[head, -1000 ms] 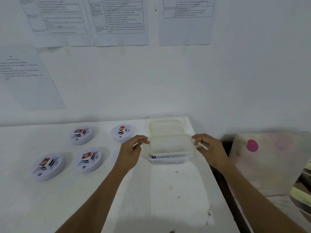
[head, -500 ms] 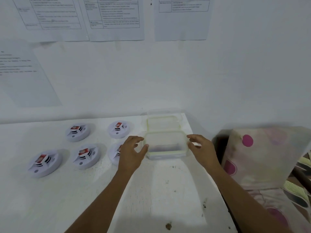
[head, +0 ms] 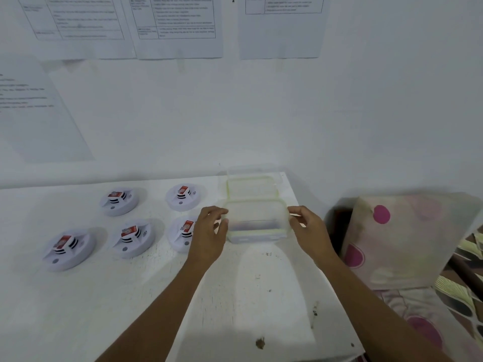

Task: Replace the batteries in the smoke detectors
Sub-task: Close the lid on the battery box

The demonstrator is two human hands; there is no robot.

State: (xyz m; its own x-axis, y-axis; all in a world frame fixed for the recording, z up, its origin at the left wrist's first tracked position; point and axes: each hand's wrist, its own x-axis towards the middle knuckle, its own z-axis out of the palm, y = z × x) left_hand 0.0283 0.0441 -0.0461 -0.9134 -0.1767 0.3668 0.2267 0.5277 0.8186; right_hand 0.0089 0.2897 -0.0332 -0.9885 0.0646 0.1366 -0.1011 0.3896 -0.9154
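Observation:
Several round white smoke detectors lie on the white table (head: pixel 130 309), each with a red-labelled battery on top: two at the back (head: pixel 119 201) (head: pixel 184 196), two at the front left (head: pixel 69 248) (head: pixel 133 237). A further detector (head: pixel 181 235) is partly hidden by my left hand. A clear plastic container (head: pixel 257 223) with a yellow-green rim stands near the table's right back corner. My left hand (head: pixel 211 231) grips its left end and my right hand (head: pixel 307 229) grips its right end. What lies inside is blurred.
A second clear container (head: pixel 252 185) stands right behind the first, against the wall. The table's right edge runs just past my right hand. Beyond it a pillow with pink dots (head: pixel 407 239) leans on patterned bedding. Printed sheets (head: pixel 175 24) hang on the wall.
Both hands have closed in from either side and now hold the near container's ends. The detectors have not moved.

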